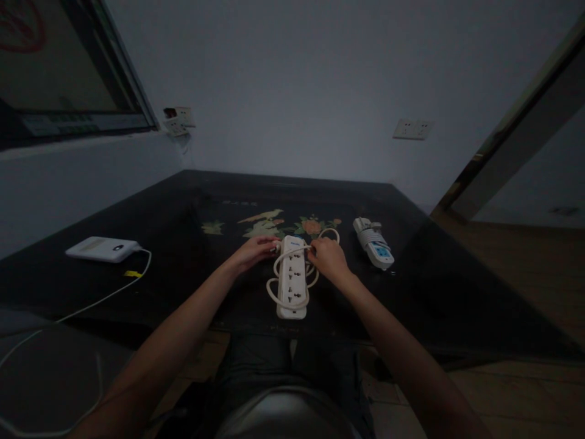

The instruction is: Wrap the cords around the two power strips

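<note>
A white power strip [292, 274] lies lengthwise on the dark table, its rows of sockets facing up. Its white cord [271, 292] loops loosely across and around it. At the strip's upper left, my left hand [256, 253] has its fingertips closed on a bit of the cord; the exact grip is small and dim. My right hand [329, 256], on the other side, pinches the cord where it crosses the strip's upper end. A further loop of cord sticks out beyond my right knuckles.
To the right lies a second power strip [384, 259], its cord wound round it. A white device [101, 249] at left trails a cable [98, 300] over the table's edge, near a yellow scrap [132, 274]. Wall sockets [412, 128] sit above the black table [439, 286].
</note>
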Available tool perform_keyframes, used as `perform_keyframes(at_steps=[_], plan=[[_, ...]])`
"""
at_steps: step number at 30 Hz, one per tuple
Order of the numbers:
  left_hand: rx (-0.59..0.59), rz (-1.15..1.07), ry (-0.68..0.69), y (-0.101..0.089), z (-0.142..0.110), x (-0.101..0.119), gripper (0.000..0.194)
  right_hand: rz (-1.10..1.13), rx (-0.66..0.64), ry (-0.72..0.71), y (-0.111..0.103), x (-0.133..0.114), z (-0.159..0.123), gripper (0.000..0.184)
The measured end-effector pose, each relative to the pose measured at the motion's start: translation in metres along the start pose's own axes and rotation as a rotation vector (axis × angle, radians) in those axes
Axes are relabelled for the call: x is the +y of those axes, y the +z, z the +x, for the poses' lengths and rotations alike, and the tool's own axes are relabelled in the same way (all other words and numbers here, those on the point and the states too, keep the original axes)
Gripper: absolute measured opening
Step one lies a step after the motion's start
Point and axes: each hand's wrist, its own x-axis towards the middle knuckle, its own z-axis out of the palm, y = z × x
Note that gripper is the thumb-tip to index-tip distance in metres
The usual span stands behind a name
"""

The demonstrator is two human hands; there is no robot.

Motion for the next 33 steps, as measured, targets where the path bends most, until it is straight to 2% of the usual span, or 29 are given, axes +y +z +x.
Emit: perform_keyframes(at_steps=[6, 13, 21, 26, 33], plan=[[0.136, 0.060, 0.034, -0.029, -0.016, 0.014, 0.023, -0.045, 0.141, -0.108, 0.005, 0.001, -0.004, 0.016], [0.186, 0.090, 0.075, -0.046, -0.041, 0.023, 0.024, -0.026, 0.213, -0.114, 0.012, 0.004, -0.005, 0.016], [0.230, 0.046, 0.056, -0.080, -0.054, 0.023, 0.023, 0.034, 0.218, -0.054, 0.010, 0.003, -0.006, 0.013], [0.273, 0.025, 0.029, -0.098, -0.064, 0.030, 0.022, 0.104, 0.202, -0.032, 0.011, 0.002, -0.006, 0.011], [0.297, -0.030, 0.018, -0.126, -0.074, 0.037, 0.021, 0.070, 0.172, 0.065, 0.011, -0.001, -0.006, 0.008]])
